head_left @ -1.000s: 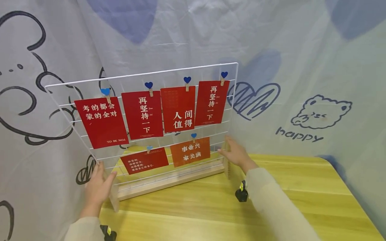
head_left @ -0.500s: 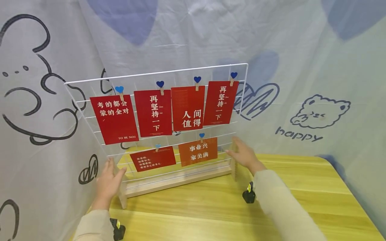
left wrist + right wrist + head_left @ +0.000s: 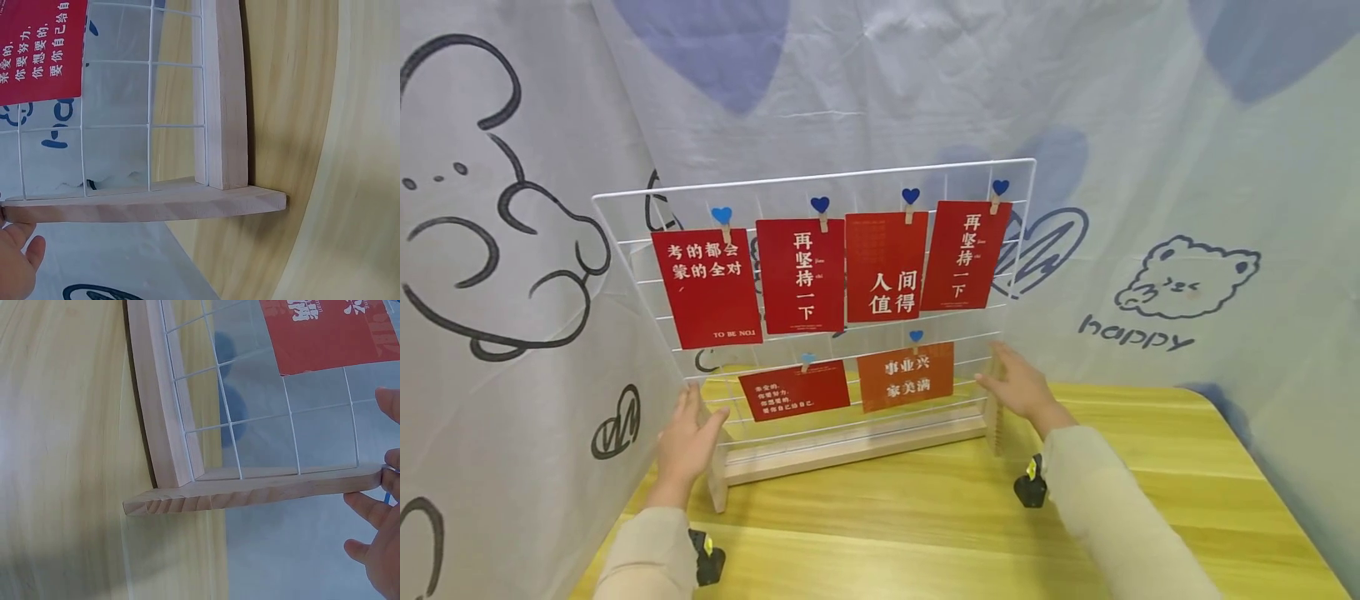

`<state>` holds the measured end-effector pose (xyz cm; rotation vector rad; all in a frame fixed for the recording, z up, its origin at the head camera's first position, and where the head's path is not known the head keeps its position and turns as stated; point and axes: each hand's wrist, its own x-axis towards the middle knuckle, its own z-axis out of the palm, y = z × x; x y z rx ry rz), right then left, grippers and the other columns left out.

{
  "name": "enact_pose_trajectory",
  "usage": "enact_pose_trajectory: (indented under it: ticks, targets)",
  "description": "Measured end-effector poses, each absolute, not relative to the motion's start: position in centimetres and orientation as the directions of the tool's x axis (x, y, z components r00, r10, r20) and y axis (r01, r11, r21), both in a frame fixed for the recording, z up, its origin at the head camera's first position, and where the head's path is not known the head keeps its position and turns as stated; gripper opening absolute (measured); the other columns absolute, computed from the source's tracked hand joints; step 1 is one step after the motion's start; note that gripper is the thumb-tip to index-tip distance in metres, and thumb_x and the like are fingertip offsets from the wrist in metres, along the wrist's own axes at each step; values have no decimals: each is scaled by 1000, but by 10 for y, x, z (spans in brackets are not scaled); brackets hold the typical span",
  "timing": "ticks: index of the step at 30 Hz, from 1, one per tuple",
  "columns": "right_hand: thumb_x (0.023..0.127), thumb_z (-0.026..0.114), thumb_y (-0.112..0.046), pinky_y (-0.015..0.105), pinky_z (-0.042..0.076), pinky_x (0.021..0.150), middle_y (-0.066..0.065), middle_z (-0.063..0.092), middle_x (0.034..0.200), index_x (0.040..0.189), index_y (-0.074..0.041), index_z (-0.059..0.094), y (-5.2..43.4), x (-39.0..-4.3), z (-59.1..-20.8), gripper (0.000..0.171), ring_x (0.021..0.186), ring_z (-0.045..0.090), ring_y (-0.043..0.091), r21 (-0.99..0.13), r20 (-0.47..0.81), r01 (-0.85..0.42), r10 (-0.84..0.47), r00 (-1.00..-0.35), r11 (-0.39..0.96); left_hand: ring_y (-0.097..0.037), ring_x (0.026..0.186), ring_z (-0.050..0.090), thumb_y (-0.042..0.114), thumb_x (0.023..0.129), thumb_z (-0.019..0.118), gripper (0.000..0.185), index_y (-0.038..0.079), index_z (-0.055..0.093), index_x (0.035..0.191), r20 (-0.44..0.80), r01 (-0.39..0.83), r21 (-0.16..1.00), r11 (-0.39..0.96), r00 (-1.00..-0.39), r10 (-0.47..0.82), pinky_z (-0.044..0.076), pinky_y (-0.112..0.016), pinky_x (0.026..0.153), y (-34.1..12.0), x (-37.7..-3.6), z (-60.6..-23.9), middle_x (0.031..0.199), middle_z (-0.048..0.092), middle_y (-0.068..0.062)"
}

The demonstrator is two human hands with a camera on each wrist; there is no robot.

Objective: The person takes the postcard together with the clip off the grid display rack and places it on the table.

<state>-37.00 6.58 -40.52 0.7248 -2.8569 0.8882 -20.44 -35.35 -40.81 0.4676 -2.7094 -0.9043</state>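
Note:
A white wire grid stands upright in a wooden base [image 3: 850, 448] on a yellow table [image 3: 925, 525]. Several red cards [image 3: 801, 275] with white writing hang from it on blue heart clips [image 3: 820, 204]; an orange card [image 3: 906, 377] hangs lower. My left hand [image 3: 688, 433] lies with straight fingers against the left wooden foot [image 3: 156, 209]; in the left wrist view only a bit of that hand [image 3: 15, 262] shows at the foot's end. My right hand [image 3: 1018, 387] touches the right wooden foot [image 3: 250, 494], its fingers [image 3: 369, 509] lying at the foot's end.
A printed cloth backdrop [image 3: 1150, 167] with bears and hearts hangs close behind and to the left of the grid. The table's right edge [image 3: 1262, 467] curves away. A small black device [image 3: 1030, 490] sits at each wrist.
The stand has shifted to the right across the table, and both hands have gone with it at its two feet.

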Motion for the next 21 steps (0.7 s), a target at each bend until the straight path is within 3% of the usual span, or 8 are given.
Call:
enact_pose_trajectory:
  ticks: [21]
  targets:
    - [88,46,-31,49,11,99,26,16,136,133,6,20,65,-369,-405,64,123,14,40,-527,186,-455,-424,-886,718,-40,124,8,41,88,38,70,5,4,138,105,-225,636,738,-922,-372,5,-60,93,-359,-206,-408,141,-1,-17]
